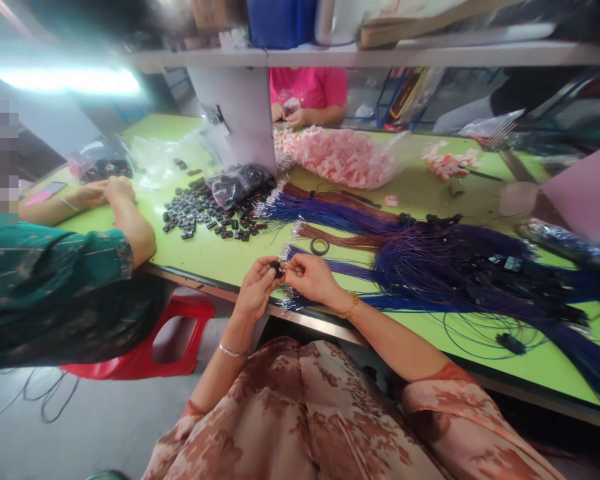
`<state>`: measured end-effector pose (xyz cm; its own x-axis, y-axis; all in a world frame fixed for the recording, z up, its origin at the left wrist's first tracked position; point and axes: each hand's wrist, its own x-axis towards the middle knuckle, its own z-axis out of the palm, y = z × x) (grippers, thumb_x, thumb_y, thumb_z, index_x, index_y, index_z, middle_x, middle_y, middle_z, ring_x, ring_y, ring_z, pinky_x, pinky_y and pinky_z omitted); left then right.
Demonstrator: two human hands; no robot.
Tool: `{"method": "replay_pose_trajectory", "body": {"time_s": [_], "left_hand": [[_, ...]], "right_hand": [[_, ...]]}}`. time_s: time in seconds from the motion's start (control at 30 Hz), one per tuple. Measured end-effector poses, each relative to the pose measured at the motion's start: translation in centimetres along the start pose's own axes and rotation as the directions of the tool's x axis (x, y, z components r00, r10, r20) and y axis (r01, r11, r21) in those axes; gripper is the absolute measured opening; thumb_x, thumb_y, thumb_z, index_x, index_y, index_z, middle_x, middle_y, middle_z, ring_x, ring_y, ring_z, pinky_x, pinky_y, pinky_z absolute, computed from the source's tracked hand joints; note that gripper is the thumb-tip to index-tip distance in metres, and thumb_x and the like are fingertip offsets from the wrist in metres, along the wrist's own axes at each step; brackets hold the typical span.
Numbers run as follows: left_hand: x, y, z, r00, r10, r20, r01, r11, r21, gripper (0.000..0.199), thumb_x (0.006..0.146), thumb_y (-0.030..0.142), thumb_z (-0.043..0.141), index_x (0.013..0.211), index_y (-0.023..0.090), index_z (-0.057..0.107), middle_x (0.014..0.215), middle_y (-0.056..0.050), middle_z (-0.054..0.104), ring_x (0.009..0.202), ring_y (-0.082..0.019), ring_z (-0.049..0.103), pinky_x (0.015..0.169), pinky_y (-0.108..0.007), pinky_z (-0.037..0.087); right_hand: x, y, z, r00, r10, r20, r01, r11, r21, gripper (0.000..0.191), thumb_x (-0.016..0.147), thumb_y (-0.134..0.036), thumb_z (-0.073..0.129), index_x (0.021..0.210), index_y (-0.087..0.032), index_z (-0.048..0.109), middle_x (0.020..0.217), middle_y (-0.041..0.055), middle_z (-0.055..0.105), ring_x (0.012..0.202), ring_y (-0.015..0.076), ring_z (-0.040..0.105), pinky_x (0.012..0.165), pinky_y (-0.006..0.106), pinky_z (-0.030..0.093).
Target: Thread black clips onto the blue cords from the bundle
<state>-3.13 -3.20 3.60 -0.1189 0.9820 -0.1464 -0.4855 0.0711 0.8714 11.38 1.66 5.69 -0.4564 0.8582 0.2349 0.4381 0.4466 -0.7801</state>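
Observation:
My left hand is closed around a small black connector at the table's front edge. From the right, my right hand pinches at the same connector; whether a wire is between its fingertips is too small to tell. Bundles of blue wires with pale metal tips lie beside and beneath my right hand. A bundle of brown wires and a black tape ring rest just beyond it. Loose black connectors are heaped on the green table, beyond my left hand.
On the left, a person in a green sleeve sits on a red stool. Another person in pink works across the table. A bag of pink parts, a white divider and an overhead shelf stand farther back.

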Motion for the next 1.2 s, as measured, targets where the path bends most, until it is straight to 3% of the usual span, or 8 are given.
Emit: {"method": "replay_pose_trajectory", "body": {"time_s": [0.2,0.47,0.6,0.67,0.73,0.87,1.07,1.2], "left_hand": [[-0.1,-1.0,0.9,0.993,0.084,-0.088,-0.077,0.994,0.083,0.033,0.067,0.027,0.075,0.095,0.019,0.062,0.089,-0.002,0.065,0.076,-0.01,0.061,0.072,-0.021,0.05],[-0.3,-1.5,0.4,0.992,0.052,-0.118,-0.036,0.99,0.137,0.032,0.067,0.026,0.074,0.096,0.018,0.062,0.085,-0.002,0.065,0.072,-0.01,0.06,0.07,-0.022,0.05],[-0.3,-1.4,0.2,0.996,-0.024,-0.09,0.031,0.996,0.087,0.033,0.067,0.027,0.075,0.096,0.017,0.062,0.087,-0.003,0.066,0.076,-0.012,0.064,0.076,-0.028,0.053],[-0.1,-1.1,0.0,0.997,-0.036,-0.067,0.04,0.998,0.057,0.035,0.067,0.028,0.075,0.097,0.016,0.061,0.091,-0.005,0.067,0.08,-0.014,0.066,0.08,-0.031,0.053],[0.2,-0.9,-0.2,0.998,-0.038,-0.056,0.041,0.998,0.049,0.036,0.067,0.028,0.075,0.098,0.015,0.061,0.093,-0.006,0.067,0.083,-0.015,0.066,0.082,-0.032,0.053],[0.6,-0.8,-0.2,0.998,-0.06,-0.036,0.062,0.997,0.044,0.035,0.068,0.027,0.075,0.098,0.015,0.061,0.092,-0.006,0.068,0.085,-0.016,0.067,0.085,-0.034,0.053],[0.8,-1.3,-0.2,0.995,-0.098,-0.005,0.098,0.994,0.038,0.035,0.069,0.026,0.075,0.099,0.015,0.061,0.093,-0.006,0.068,0.084,-0.016,0.068,0.083,-0.032,0.054],[0.9,-1.4,-0.4,0.994,-0.105,-0.016,0.105,0.994,0.03,0.034,0.068,0.025,0.075,0.098,0.015,0.061,0.092,-0.005,0.068,0.082,-0.015,0.068,0.081,-0.03,0.054]], "right_hand": [[0.2,0.9,0.4,0.998,0.042,0.057,-0.048,0.993,0.107,0.02,0.077,-0.028,0.054,0.061,-0.017,0.05,0.056,-0.0037,0.05,0.053,0.0079,0.039,0.052,0.021,0.028],[-0.5,0.3,0.7,0.99,-0.076,0.12,0.091,0.988,-0.127,0.015,0.08,-0.019,0.052,0.065,-0.017,0.052,0.061,0.0001,0.055,0.055,0.0105,0.043,0.054,0.023,0.026],[0.2,1.4,-1.5,0.966,-0.119,0.23,0.158,0.975,-0.159,0.018,0.085,-0.021,0.048,0.071,-0.017,0.058,0.069,0.0015,0.062,0.061,0.0111,0.049,0.059,0.022,0.031],[0.9,2.8,-3.6,0.976,-0.072,0.204,0.12,0.965,-0.235,0.022,0.089,-0.025,0.045,0.077,-0.017,0.062,0.077,0.0028,0.065,0.067,0.0119,0.053,0.062,0.022,0.033],[1.4,4.4,-5.5,0.99,0.071,0.124,-0.01,0.899,-0.438,0.022,0.088,-0.026,0.046,0.08,-0.017,0.065,0.084,0.0059,0.067,0.074,0.0144,0.056,0.064,0.023,0.034],[1.5,6.8,-6.8,0.947,0.3,0.116,-0.151,0.733,-0.663,0.02,0.085,-0.026,0.05,0.087,-0.017,0.068,0.091,0.0089,0.069,0.082,0.0184,0.06,0.065,0.024,0.035],[1.2,7.7,-6.0,0.95,0.219,0.22,-0.016,0.742,-0.67,0.019,0.087,-0.019,0.046,0.09,-0.016,0.064,0.095,0.0097,0.068,0.086,0.0199,0.06,0.07,0.026,0.036],[1.2,7.6,-5.7,0.956,0.188,0.224,0.023,0.715,-0.699,0.023,0.091,-0.026,0.043,0.096,-0.016,0.063,0.098,0.0118,0.065,0.087,0.0215,0.06,0.068,0.027,0.037]]}}
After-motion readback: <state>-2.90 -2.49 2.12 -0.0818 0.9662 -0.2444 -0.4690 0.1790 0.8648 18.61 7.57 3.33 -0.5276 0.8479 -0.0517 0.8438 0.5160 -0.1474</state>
